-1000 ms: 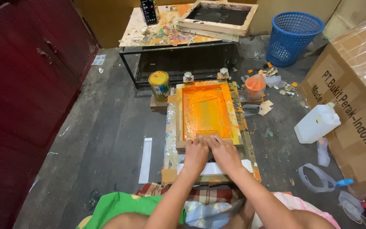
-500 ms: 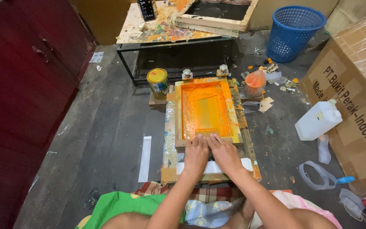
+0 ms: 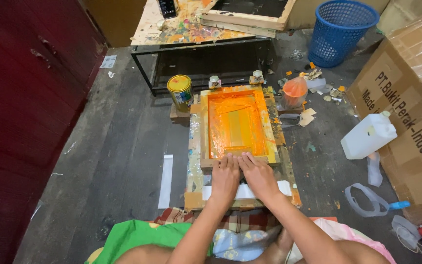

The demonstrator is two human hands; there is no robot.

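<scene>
Head camera looks down at a wooden printing frame [image 3: 237,126] that lies flat on a paint-stained board [image 3: 194,161] on the floor. The inside of the frame is covered with wet orange ink, paler and yellowish in the middle. Both hands lie flat on the near edge of the frame, side by side and touching each other. The left hand [image 3: 225,177] and the right hand [image 3: 258,176] have straight fingers pressed down on the wood; they grip nothing. A white paper strip [image 3: 245,190] lies under the wrists.

At the far left corner of the frame stands a round yellow tin [image 3: 180,91], and at the far right corner an orange plastic cup [image 3: 294,91]. The floor [image 3: 98,156] is dark grey, rough and dusty, with paper scraps. On the right lie a white plastic jug [image 3: 369,135] and a big brown cardboard box [image 3: 411,107]. Farther away stand a blue mesh basket [image 3: 340,29] and a low black metal table [image 3: 206,54] with a paint-spattered top. A dark red wooden cabinet [image 3: 25,98] fills the left side.
</scene>
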